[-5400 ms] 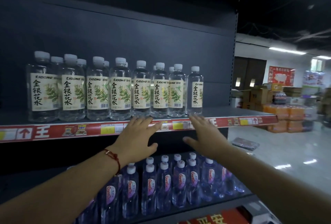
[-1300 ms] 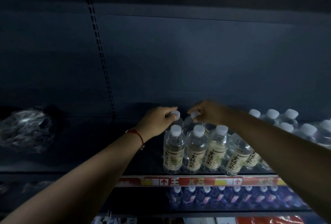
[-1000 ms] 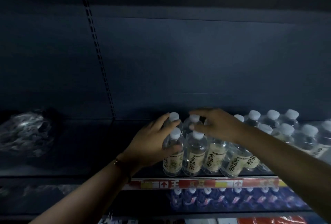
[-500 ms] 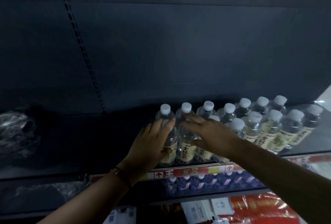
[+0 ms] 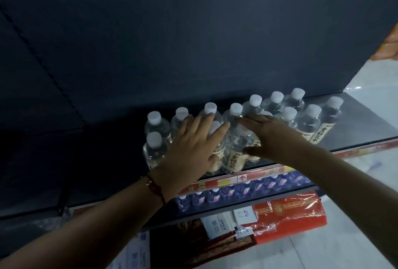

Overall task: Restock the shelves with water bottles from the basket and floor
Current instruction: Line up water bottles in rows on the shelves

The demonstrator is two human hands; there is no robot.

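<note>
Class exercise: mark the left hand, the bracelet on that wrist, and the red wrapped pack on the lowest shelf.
left hand [image 5: 189, 146], head view, back of the hand
bracelet [image 5: 150, 183], head view, cord at the wrist
red wrapped pack [image 5: 295, 215], head view, top face

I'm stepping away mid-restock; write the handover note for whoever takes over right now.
Left hand: open, fingers straight, lying against the front bottles.
Right hand: open, flat over the bottles next to it; holds nothing.
Water bottles: two rows, upright, white caps, on the upper shelf, bunched at its right part.
Blue bottles: row on the shelf below.
Done: this group stands on the shelf.
Left: the dark stretch of shelf to the left shows no bottles; basket and floor stock are out of view, so check them and keep filling.
</note>
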